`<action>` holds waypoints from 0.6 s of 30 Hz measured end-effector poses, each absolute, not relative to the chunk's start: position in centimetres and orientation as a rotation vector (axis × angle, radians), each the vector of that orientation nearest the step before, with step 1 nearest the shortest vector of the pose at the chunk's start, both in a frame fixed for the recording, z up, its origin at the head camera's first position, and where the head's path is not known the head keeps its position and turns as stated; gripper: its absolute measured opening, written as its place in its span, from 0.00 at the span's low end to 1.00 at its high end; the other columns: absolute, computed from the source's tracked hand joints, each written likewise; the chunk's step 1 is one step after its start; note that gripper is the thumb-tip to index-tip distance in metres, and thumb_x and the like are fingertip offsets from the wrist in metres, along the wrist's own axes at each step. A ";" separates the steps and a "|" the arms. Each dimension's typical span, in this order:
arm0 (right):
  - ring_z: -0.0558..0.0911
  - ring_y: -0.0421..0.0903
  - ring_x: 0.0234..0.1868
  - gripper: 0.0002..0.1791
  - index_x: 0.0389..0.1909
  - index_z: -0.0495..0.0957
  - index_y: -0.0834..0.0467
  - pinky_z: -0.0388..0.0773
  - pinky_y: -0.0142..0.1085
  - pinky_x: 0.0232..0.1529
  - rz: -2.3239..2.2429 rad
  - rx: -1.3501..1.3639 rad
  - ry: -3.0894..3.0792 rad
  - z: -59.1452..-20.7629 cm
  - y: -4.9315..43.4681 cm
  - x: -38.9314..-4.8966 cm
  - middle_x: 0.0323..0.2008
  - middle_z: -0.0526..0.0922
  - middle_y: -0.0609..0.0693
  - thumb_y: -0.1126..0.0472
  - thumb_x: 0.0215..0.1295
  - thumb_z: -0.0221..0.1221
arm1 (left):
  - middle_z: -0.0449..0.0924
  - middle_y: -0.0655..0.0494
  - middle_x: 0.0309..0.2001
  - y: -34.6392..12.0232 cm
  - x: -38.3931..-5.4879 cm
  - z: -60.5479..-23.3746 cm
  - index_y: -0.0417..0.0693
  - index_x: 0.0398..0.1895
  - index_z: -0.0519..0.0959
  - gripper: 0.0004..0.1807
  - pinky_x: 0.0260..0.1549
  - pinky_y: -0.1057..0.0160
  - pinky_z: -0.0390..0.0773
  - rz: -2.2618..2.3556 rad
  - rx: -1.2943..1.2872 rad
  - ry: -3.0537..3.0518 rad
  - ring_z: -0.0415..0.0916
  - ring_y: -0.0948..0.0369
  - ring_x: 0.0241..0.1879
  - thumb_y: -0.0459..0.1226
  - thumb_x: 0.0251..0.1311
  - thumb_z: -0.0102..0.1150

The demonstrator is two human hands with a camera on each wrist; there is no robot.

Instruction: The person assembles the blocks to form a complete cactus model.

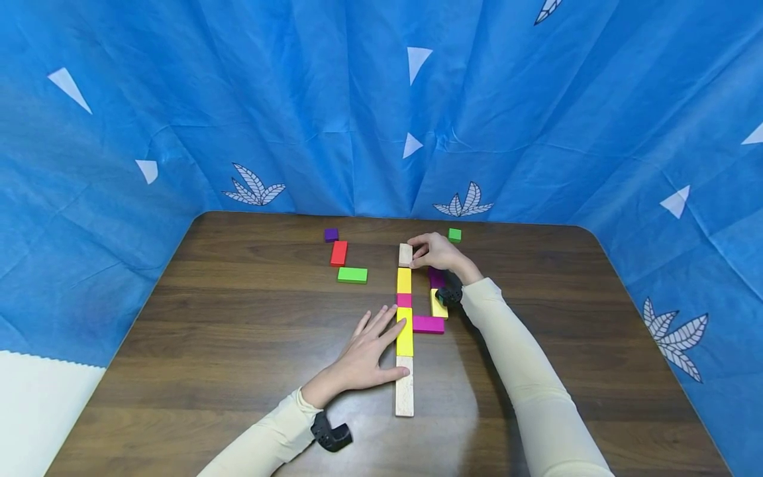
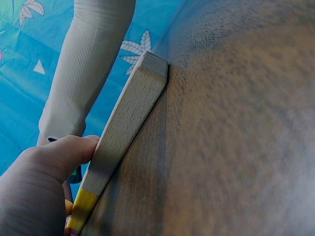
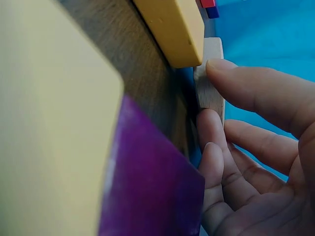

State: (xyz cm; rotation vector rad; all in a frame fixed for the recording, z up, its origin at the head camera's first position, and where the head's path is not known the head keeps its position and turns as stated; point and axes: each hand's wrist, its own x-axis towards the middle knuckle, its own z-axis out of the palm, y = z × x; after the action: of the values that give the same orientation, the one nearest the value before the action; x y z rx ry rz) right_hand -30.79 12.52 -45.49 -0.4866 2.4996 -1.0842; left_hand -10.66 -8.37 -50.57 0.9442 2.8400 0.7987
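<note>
A straight row of blocks runs away from me on the table. At its far end lies a short plain wooden block [image 1: 405,255], whose edge my right hand [image 1: 440,254] pinches between thumb and fingers; the right wrist view shows the thumb against this wooden block [image 3: 211,88]. Nearer come a yellow block [image 1: 404,281], a pink block [image 1: 404,300], a longer yellow block [image 1: 405,341] and a long plain wooden block [image 1: 404,397]. My left hand [image 1: 362,358] has its fingers spread, fingertips touching the longer yellow block and thumb on the long wooden one.
Right of the row, a magenta block [image 1: 429,324], a pale yellow block [image 1: 438,306] and a purple block [image 1: 437,277] form a side branch. A green cube [image 1: 455,235] lies behind. Leftward are purple [image 1: 331,235], red [image 1: 338,254] and green [image 1: 353,275] blocks. Blue curtain [image 1: 381,165] surrounds the table.
</note>
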 end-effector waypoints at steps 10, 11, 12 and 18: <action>0.82 0.50 0.45 0.34 0.64 0.71 0.66 0.79 0.32 0.42 -1.088 -0.500 2.490 -45.8 12.5 -30.9 0.54 0.79 0.61 0.65 0.55 0.69 | 0.48 0.47 0.78 -8.4 -10.6 -50.5 0.48 0.74 0.61 0.47 0.73 0.41 0.44 0.806 0.956 2.845 0.45 0.48 0.77 0.61 0.56 0.58; 0.81 0.50 0.45 0.34 0.64 0.71 0.65 0.79 0.33 0.42 -1.090 -0.495 2.487 -45.8 12.5 -30.9 0.54 0.79 0.61 0.65 0.55 0.69 | 0.47 0.47 0.78 -8.4 -10.6 -50.5 0.48 0.74 0.61 0.47 0.74 0.41 0.43 0.804 0.953 2.843 0.44 0.48 0.78 0.62 0.56 0.58; 0.81 0.51 0.45 0.35 0.64 0.71 0.65 0.79 0.33 0.42 -1.090 -0.491 2.486 -45.8 12.5 -31.0 0.54 0.79 0.61 0.65 0.55 0.70 | 0.47 0.47 0.78 -8.4 -10.6 -50.5 0.48 0.74 0.61 0.47 0.74 0.41 0.43 0.805 0.955 2.844 0.44 0.48 0.78 0.61 0.56 0.58; 0.81 0.51 0.46 0.34 0.64 0.71 0.64 0.80 0.35 0.45 -1.081 -0.485 2.479 -45.8 12.4 -31.0 0.55 0.78 0.61 0.65 0.55 0.70 | 0.47 0.47 0.78 -8.4 -10.6 -50.6 0.47 0.74 0.61 0.46 0.73 0.40 0.43 0.812 0.958 2.845 0.45 0.47 0.77 0.61 0.56 0.58</action>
State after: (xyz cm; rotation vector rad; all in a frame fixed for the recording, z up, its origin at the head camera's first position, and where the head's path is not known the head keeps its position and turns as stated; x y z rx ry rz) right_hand -30.98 12.38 -45.85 -0.4854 2.4789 -1.0812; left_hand -10.58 -8.42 -50.58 0.9583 2.8450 0.8123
